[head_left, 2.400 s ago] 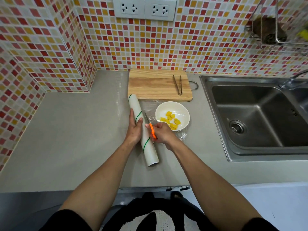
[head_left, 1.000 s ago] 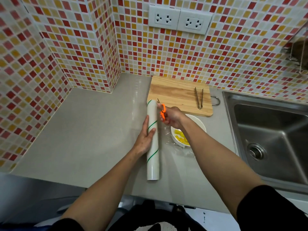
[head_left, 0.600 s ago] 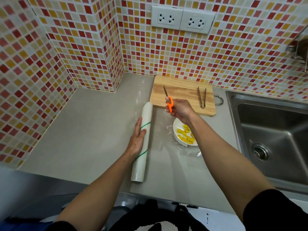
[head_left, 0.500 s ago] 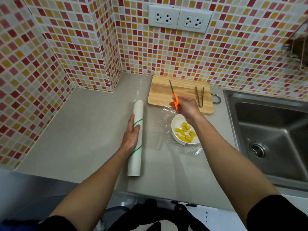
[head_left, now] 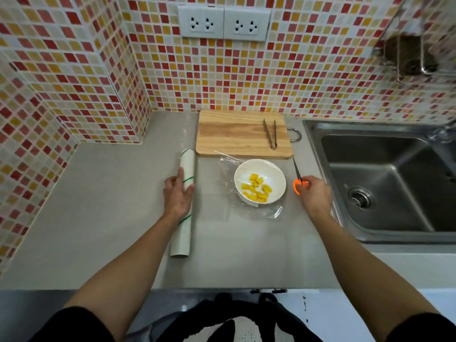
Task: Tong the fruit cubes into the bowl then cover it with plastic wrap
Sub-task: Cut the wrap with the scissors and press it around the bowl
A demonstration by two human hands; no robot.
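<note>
1. Grey counter (head_left: 103, 218) with steel sink (head_left: 385, 178) at right; wooden cutting board (head_left: 237, 134) against the tiled wall, metal tongs (head_left: 270, 134) lying on its right part
2. Plastic wrap roll (head_left: 183, 206) lies left of the bowl, long axis running near-to-far; left hand (head_left: 178, 193) rests flat over its middle, pressing down, fingers not curled round it
3. White bowl (head_left: 259, 184) sits between the two hands, just in front of the board; a loose sheet of wrap (head_left: 270, 210) lies over and around it, edges untucked
4. Yellow fruit cubes (head_left: 256, 190) are all in the bowl
5. Right hand (head_left: 313, 193), right of the bowl, is clenched on orange-handled scissors (head_left: 298, 177), blades pointing away
6. Judgement: tucking the sheet comes next; both hands flank the bowl, the right slightly nearer but occupied
</note>
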